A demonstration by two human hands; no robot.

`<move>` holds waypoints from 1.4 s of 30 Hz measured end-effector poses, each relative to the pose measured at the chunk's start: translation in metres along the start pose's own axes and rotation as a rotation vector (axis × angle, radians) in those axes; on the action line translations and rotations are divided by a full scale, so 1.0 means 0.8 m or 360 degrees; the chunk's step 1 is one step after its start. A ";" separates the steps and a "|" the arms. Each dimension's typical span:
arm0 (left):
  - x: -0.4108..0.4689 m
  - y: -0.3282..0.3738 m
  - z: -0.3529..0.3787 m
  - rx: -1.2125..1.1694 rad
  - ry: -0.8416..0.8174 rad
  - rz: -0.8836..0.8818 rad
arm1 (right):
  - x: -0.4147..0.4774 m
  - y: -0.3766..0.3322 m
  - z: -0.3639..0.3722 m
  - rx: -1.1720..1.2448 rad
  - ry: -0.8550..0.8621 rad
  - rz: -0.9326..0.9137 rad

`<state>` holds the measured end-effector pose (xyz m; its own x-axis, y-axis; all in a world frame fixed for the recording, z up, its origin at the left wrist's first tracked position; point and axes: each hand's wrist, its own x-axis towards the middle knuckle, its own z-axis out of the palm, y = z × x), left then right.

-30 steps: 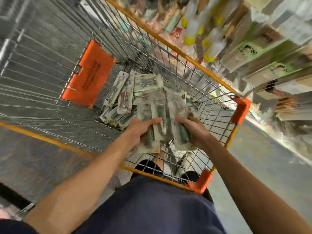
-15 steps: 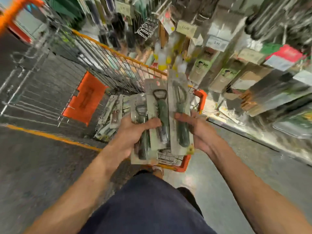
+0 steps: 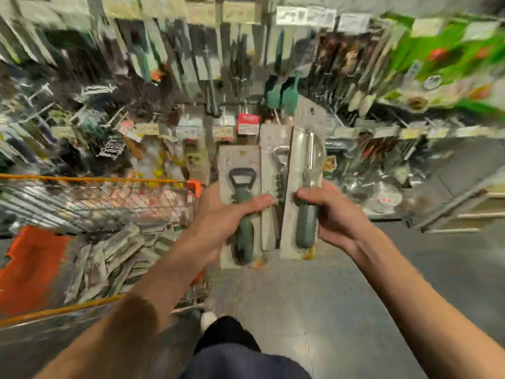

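In the head view, your left hand [image 3: 218,217] grips the bottle opener pack [image 3: 239,160] at its lower half. The thumb lies across the green handle and the fingers go behind the card, so the black opener head stands free above the hand. Your right hand [image 3: 334,214] holds the peeler pack [image 3: 307,149] in the same way, with the thumb curled over the top of the green handle and the metal blade above it. Both packs stand upright, side by side, over the floor [image 3: 300,296] and just right of the cart [image 3: 95,178].

Between them is a middle pack [image 3: 274,143] with a second opener. The peeler pack covers its right edge, and it is not clear which hand carries it. Your fingers behind the cards are hidden. The shelves [image 3: 136,77] on the far side and the loose packs [image 3: 117,255] in the cart are strongly blurred.

There is small print on the cards, on the price labels and on one red tag [image 3: 248,123], but none of it can be read.
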<state>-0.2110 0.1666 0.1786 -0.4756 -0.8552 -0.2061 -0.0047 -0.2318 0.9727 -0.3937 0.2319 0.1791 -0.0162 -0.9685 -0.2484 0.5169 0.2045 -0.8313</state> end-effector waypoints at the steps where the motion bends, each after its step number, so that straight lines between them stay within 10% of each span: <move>1: 0.003 0.009 0.022 0.0022 -0.0080 0.0036 | -0.017 -0.015 -0.014 -0.0039 0.0069 -0.0046; 26: 0.276 0.215 0.499 -0.0017 -0.1150 0.0394 | -0.102 -0.410 -0.315 -0.0289 0.1119 -0.0999; 42: 0.431 0.271 0.744 0.0075 -0.1018 0.0768 | -0.102 -0.590 -0.516 -0.0568 0.1232 -0.1219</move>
<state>-0.8996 0.0971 0.3812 -0.8466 -0.4211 0.3254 0.2997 0.1281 0.9454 -0.9893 0.2727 0.3863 -0.8083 -0.5345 0.2471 -0.1261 -0.2528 -0.9593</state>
